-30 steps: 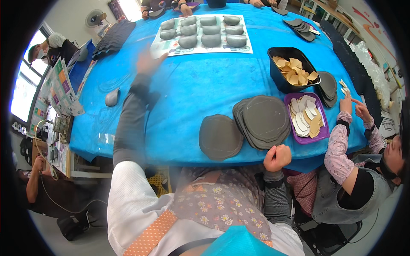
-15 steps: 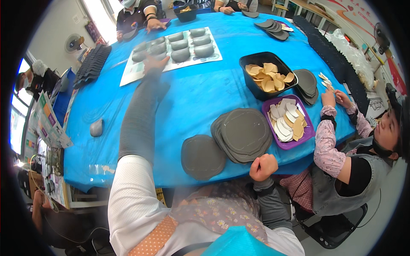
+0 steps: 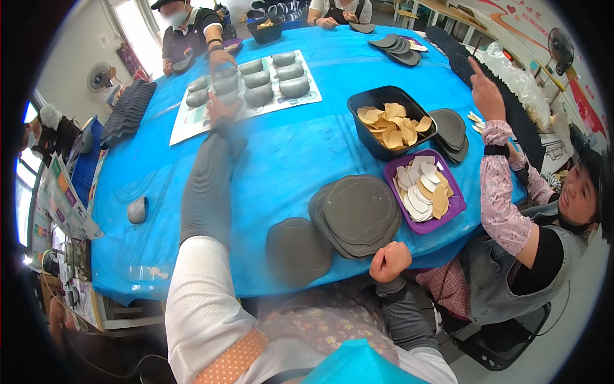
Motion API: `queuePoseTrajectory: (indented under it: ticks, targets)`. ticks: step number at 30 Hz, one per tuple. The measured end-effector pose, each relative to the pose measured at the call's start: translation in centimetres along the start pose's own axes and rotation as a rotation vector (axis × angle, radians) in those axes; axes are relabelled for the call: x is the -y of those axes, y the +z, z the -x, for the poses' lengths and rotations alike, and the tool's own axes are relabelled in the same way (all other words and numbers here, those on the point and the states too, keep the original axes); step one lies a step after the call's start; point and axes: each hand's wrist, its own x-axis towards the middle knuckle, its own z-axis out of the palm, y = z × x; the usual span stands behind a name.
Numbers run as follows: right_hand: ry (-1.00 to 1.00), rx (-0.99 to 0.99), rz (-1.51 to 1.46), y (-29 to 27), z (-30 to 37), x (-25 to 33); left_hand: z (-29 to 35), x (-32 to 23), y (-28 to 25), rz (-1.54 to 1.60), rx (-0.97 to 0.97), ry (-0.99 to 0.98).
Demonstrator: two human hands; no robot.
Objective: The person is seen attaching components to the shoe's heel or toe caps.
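Note:
My left hand reaches far across the table to a white printed sheet with rows of grey, shiny domed pieces on it. Its fingers are spread around the near side of one domed piece; a slight blur hides whether they press on it. My right hand is a closed fist at the table's near edge, with nothing showing in it. Just beside that fist lies a stack of dark grey flat rounded pieces, and left of it another flat grey piece.
A black tub of tan pieces and a purple basket of white and tan pieces stand to the right. One domed piece lies far left. A seated co-worker's raised hand is at right; another person's hand nears the sheet.
The co-worker at right has raised a hand with one finger pointing. The far person's hand has come closer to the sheet. My left hand stays by the domed pieces; the view has shifted slightly.

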Motion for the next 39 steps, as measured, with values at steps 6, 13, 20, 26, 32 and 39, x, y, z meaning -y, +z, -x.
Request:
queuePoseTrajectory:
  ticks: [6,13,20,26,32,39]
  targets:
    - [-0.009,0.006,0.005,-0.1,0.0,-0.2,0.2,-1.4,0.5,-0.159,0.043,-0.172]
    - [-0.012,-0.017,-0.009,-0.1,-0.2,-0.2,2.0,0.5,-2.5,-0.099,0.032,-0.118]
    - [-0.036,-0.04,-0.018,0.3,0.1,-0.2,7.5,8.6,-11.8,-0.134,0.085,0.225]
    - [-0.025,-0.021,-0.008,0.1,-0.1,0.2,13.5,15.6,-23.4,-0.277,0.012,0.122]
    - [0.03,0.002,-0.057,-0.3,-0.3,0.4,16.0,14.0,-26.2,-0.571,0.051,0.149]
    - [0.015,-0.011,-0.022,-0.3,-0.3,0.2,10.3,3.6,-17.7,-0.257,0.249,0.587]
